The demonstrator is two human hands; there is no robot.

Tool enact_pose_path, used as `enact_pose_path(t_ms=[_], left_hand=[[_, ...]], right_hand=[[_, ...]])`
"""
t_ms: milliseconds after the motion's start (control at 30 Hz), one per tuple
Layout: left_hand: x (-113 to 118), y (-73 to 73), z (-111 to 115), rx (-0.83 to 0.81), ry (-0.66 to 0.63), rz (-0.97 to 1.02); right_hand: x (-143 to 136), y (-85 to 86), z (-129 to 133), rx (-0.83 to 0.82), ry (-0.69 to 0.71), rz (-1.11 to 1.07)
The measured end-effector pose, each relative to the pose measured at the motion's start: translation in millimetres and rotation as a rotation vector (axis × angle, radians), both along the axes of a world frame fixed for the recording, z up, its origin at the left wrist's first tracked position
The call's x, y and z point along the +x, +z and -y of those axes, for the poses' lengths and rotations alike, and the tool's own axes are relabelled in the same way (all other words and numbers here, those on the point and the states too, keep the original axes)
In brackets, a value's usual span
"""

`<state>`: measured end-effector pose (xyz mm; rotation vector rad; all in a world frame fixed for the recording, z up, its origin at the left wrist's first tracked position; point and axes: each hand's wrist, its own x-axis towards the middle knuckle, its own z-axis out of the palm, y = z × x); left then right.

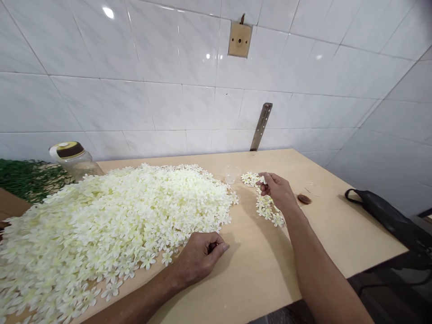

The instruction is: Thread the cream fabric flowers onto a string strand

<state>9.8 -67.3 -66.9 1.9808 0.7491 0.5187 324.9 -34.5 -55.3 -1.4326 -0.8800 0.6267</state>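
A large heap of white artificial flowers (141,207) with pale yellow centres spreads over the left part of the table. My left hand (204,254) rests at the heap's front right edge, its fingers curled and thumb against them. Whatever it may hold is hidden. Farther right, my right hand (275,189) pinches a small white flower (263,180) between thumb and fingertips. Below and beside that hand lies a smaller curved group of flowers (265,208), partly covered by it. A small clear container (231,174) stands between the heap and this group.
Behind the heap are a clear bottle with a dark and yellow lid (76,157) and green netting (32,177). A small brown object (304,199) lies right of my right wrist. A black bag (388,216) sits on the table's right edge. White tiled wall (162,108) rises behind.
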Motion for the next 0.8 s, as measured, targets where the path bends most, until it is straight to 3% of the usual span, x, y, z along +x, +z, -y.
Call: enact_pose_path(t_ms=[233,533,800], left_hand=[[0.6,-1.6,-0.4,0.009,-0.001,0.018],[-0.6,-3.1,-1.5,0.019,0.001,0.009],[0.2,-3.6,-1.6,0.017,0.012,0.007]], right_hand=[[4.8,1.9,2.7,0.01,0.153,-0.14],[0.2,-7.1,2.9,-0.016,0.124,-0.027],[-25.0,-10.0,-2.6,-0.081,0.3,-0.009]])
